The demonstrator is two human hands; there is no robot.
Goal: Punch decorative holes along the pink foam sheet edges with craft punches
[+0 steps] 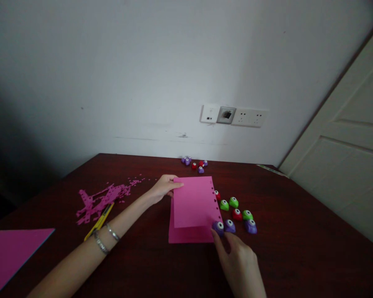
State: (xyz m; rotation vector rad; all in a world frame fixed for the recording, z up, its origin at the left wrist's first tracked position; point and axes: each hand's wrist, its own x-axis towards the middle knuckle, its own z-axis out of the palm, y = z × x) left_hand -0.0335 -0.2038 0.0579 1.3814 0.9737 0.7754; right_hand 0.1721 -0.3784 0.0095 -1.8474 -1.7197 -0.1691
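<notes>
Left hand: the left hand (pixel 163 188) reaches in from the near left. Its fingers are closed on the far-left corner of the pink paper (pixel 194 203), thumb on top.
Right hand: the right hand (pixel 239 260) comes in from the near edge. Its fingers are slightly apart, with the tips at the purple punch (pixel 218 227). I cannot tell whether they grip it or only touch it.
Pink paper: it lies flat mid-worktop, an upper layer over a lower one that shows at the near edge. A row of punched holes runs down its right edge.
Purple punch: it sits at the paper's near-right corner, on that edge.
Other punches: a loose group (pixel 236 214) of green, red and purple ones lies just right of the paper, and a smaller far cluster (pixel 194 163) lies near the wall.
Left side: pink scraps (pixel 102 198) are scattered there, with a yellow knife (pixel 99 221) beside the left forearm. A second pink sheet (pixel 12 252) lies at the near-left edge.
Worktop: the worktop (pixel 298 231) is dark red-brown wood.
</notes>
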